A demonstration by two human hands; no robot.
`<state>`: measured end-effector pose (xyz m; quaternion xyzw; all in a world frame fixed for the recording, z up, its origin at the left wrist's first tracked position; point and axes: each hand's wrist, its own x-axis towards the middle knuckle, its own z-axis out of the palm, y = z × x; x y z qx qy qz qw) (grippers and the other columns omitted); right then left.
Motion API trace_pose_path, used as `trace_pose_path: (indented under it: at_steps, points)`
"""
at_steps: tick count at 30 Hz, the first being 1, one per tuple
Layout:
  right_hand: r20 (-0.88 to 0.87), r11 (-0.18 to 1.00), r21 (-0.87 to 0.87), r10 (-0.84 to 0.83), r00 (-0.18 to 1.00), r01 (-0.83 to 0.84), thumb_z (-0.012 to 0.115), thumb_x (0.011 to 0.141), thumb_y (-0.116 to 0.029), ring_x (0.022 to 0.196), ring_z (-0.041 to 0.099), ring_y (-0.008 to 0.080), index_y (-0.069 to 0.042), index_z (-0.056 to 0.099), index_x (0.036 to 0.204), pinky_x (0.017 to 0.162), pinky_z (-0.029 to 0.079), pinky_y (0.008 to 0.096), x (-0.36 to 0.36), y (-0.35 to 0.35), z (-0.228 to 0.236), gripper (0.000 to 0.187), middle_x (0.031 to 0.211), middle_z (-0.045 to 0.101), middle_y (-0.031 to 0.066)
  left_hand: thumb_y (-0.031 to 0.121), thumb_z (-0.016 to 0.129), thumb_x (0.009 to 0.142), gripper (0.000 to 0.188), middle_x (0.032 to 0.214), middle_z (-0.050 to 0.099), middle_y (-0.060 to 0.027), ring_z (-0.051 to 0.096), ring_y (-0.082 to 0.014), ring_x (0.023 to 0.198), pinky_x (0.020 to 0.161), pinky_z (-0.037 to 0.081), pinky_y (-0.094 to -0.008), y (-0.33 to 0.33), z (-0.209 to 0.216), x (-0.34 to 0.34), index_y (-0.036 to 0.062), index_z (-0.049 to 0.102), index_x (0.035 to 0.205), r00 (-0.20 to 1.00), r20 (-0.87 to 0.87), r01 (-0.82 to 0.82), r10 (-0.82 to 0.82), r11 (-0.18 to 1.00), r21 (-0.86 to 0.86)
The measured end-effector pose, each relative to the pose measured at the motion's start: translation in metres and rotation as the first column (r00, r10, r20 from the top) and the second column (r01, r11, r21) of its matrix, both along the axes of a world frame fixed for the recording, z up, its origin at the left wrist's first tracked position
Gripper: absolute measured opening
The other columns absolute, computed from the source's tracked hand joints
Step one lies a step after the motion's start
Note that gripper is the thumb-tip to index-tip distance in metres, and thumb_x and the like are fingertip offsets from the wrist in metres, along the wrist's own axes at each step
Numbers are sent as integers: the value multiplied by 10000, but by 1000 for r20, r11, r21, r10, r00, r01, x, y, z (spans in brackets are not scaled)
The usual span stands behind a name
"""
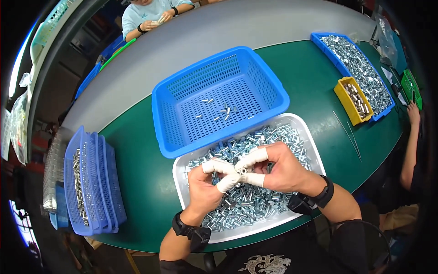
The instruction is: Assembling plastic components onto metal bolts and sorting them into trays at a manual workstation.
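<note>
Both hands, fingertips wrapped in white tape, meet over a white tray (237, 235). My left hand (203, 185) is closed, its thumb and forefinger pinched at a small silvery metal fitting (243, 171). From the other side my right hand (287, 171) grips the same fitting with its thumb and fingers, so the fitting is mostly covered. Below the hands, the tray is heaped with small silvery cylindrical metal fittings (246, 203). A blue perforated basket (219, 134) overlaps the tray's far edge, with several loose fittings (226, 112) on its floor.
Nested blue-violet baskets (109, 182) with metal parts stand at left. At far right are a blue tray (335, 59) of metal pieces, a yellow bin (342, 98) and tweezers (349, 137). A person (150, 18) works opposite; another's arm (410, 146) reaches in at right.
</note>
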<state>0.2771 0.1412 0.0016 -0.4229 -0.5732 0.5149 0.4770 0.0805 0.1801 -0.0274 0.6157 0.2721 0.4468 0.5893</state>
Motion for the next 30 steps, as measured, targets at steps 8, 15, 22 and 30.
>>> trace_pose_path:
  at_steps: [8, 15, 22, 30]
  points:
    - [110, 951, -210, 253, 961, -227, 783, 740, -32, 546, 524, 45, -73, 746, 915, 490, 406, 214, 4, -1, 6, 183, 710, 650, 12, 58, 738, 828, 109, 672, 650, -30, 549, -110, 604, 581, 430, -253, 6, 2, -2, 24, 667, 753, 956, -197, -202, 216, 975, 91]
    - [203, 925, -239, 343, 917, -293, 780, 726, -26, 494, 500, 88, -79, 738, 881, 467, 391, 248, 2, 5, 6, 169, 671, 624, 19, 34, 739, 805, 106, 667, 653, -39, 506, -109, 524, 522, 410, -252, 9, 2, 0, 24, 654, 742, 908, -303, -213, 289, 942, 260]
    - [248, 928, -246, 338, 908, -279, 779, 717, -25, 493, 501, 116, -84, 734, 868, 465, 392, 261, 1, 5, 7, 169, 679, 621, 24, 40, 756, 796, 152, 734, 681, -16, 509, -48, 559, 544, 371, -198, 6, 9, 8, 16, 669, 918, 812, -460, -297, 359, 933, 204]
    - [235, 945, -182, 310, 921, -272, 782, 711, -29, 506, 509, 125, -88, 727, 871, 475, 405, 266, 3, 2, 5, 179, 709, 632, 23, 68, 778, 737, 208, 690, 661, -22, 480, -112, 487, 462, 403, -259, 7, 11, 9, 40, 689, 923, 782, -520, -245, 345, 936, 253]
